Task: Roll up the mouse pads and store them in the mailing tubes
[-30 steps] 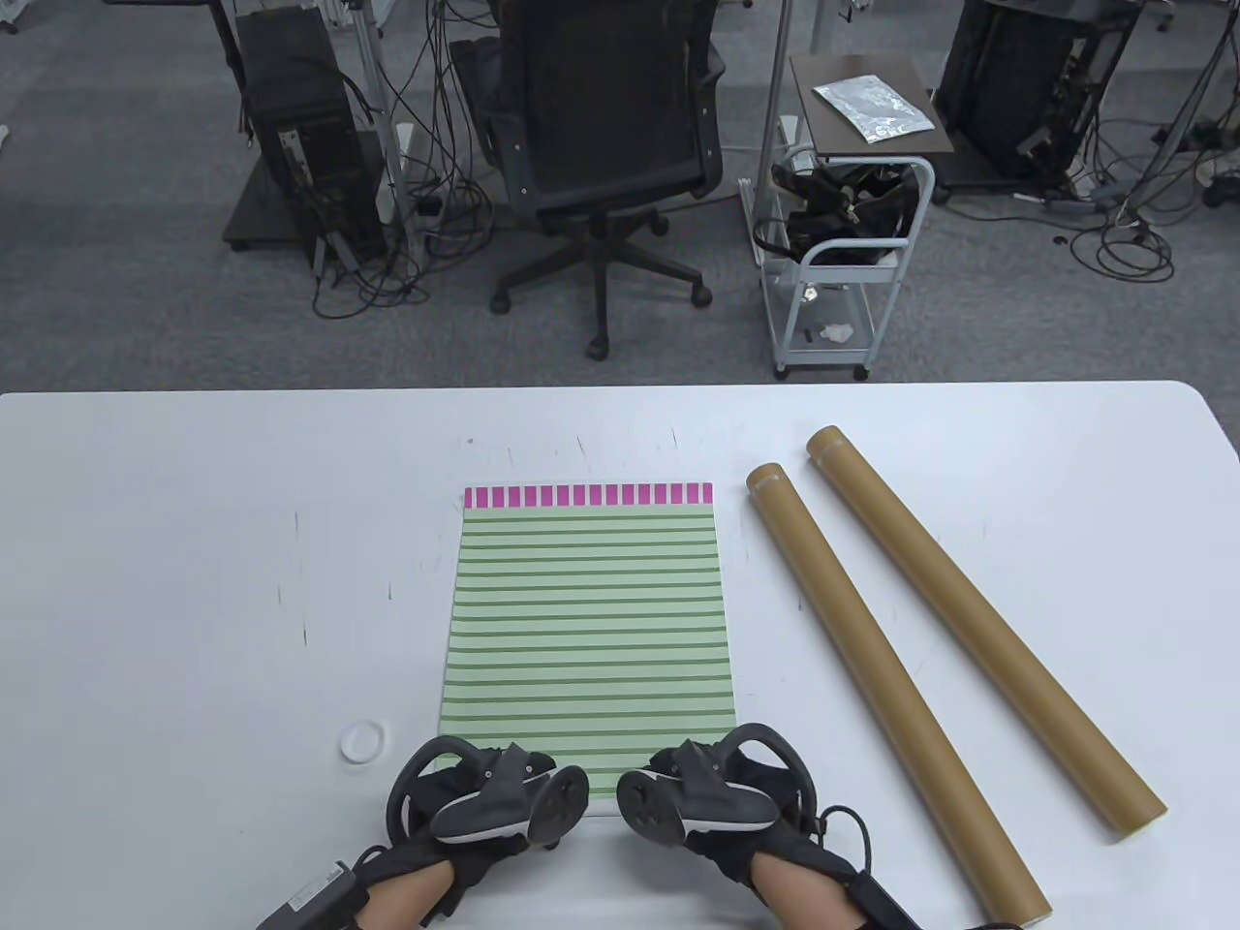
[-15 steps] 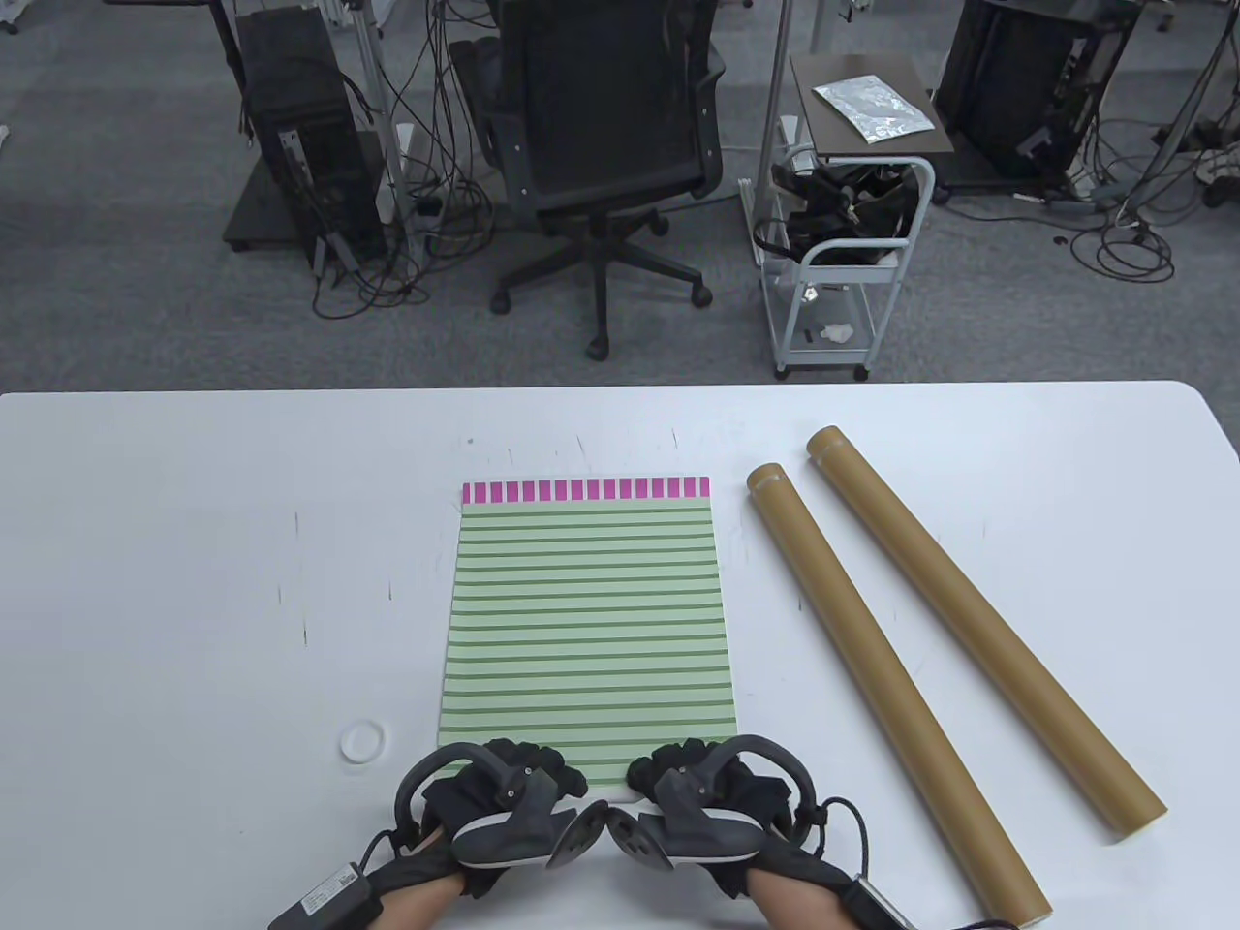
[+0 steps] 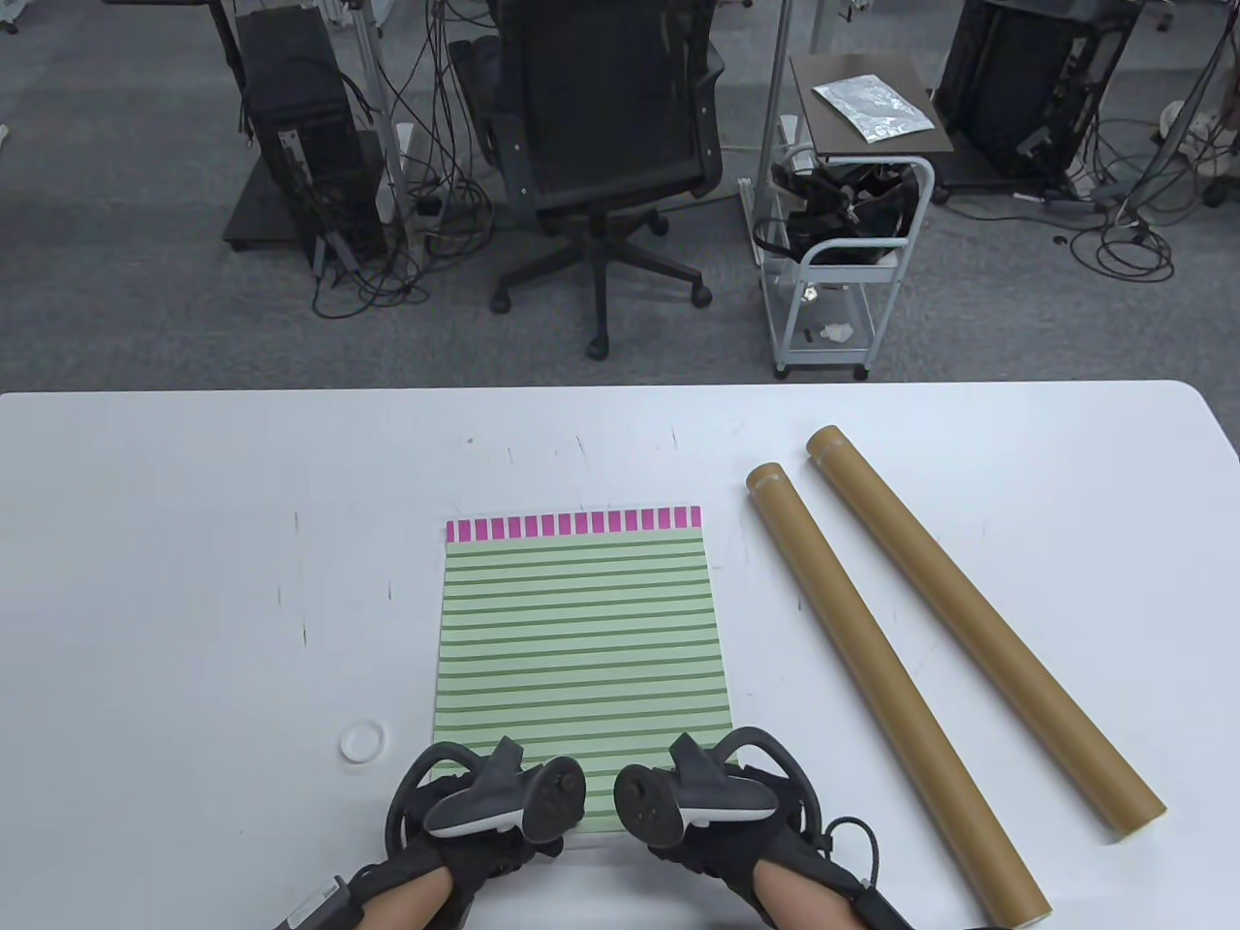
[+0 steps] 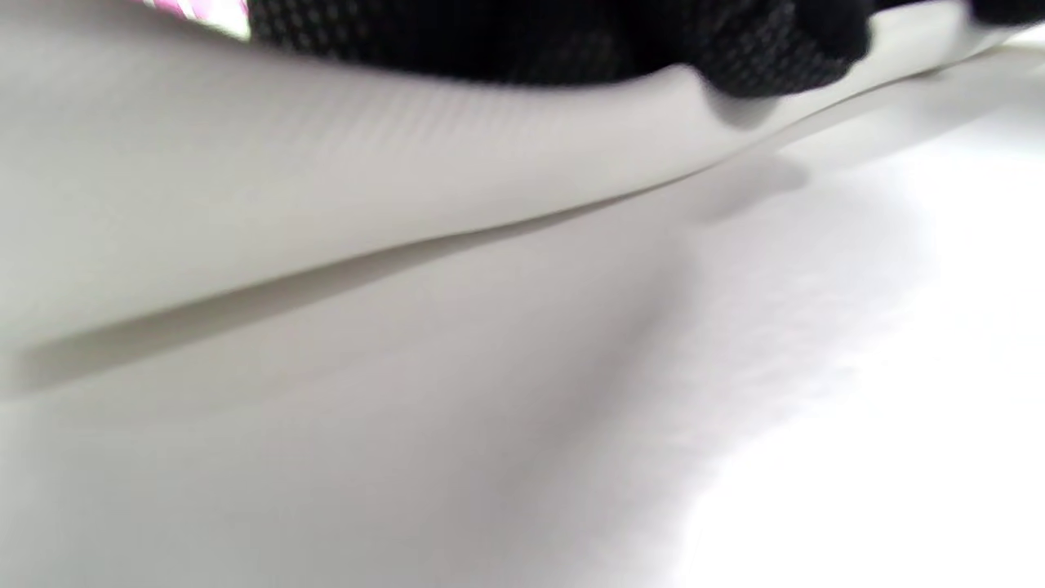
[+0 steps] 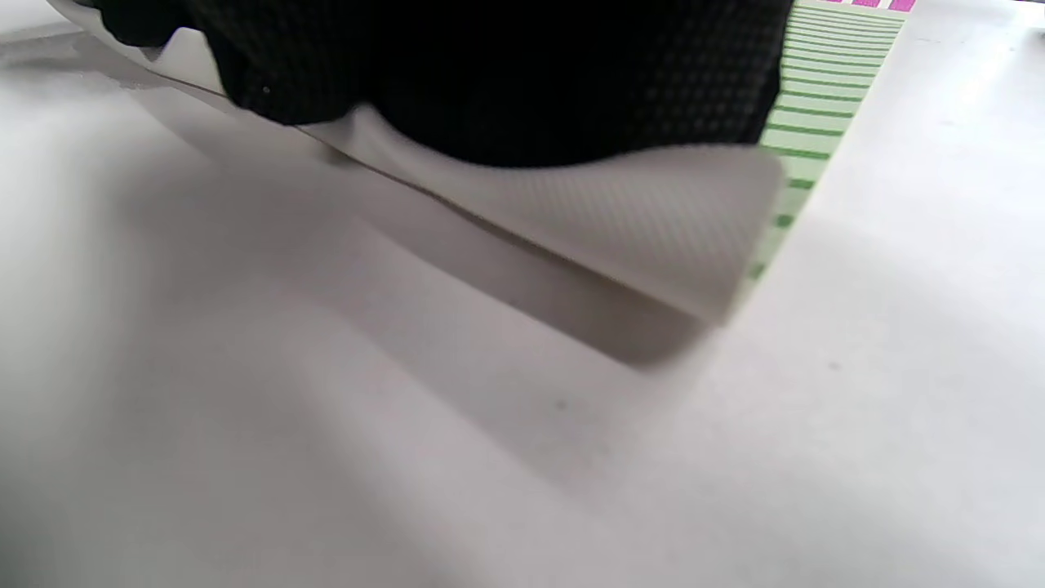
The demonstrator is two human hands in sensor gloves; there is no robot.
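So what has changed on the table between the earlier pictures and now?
The striped mouse pad has slid toward the person: its pink edge now lies nearer. Both hands, left and right, hold its near edge, which the wrist views show lifted off the table, white underside showing. The two cardboard tubes and the small white ring stayed in place.

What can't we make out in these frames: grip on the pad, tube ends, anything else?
- Left hand and right hand fingers: table view, trackers cover them; wrist views show only blurred glove on the lifted near edge of the mouse pad.
- Near end of the inner mailing tube: table view, cut by the bottom edge.
- Small white ring: too small to identify.
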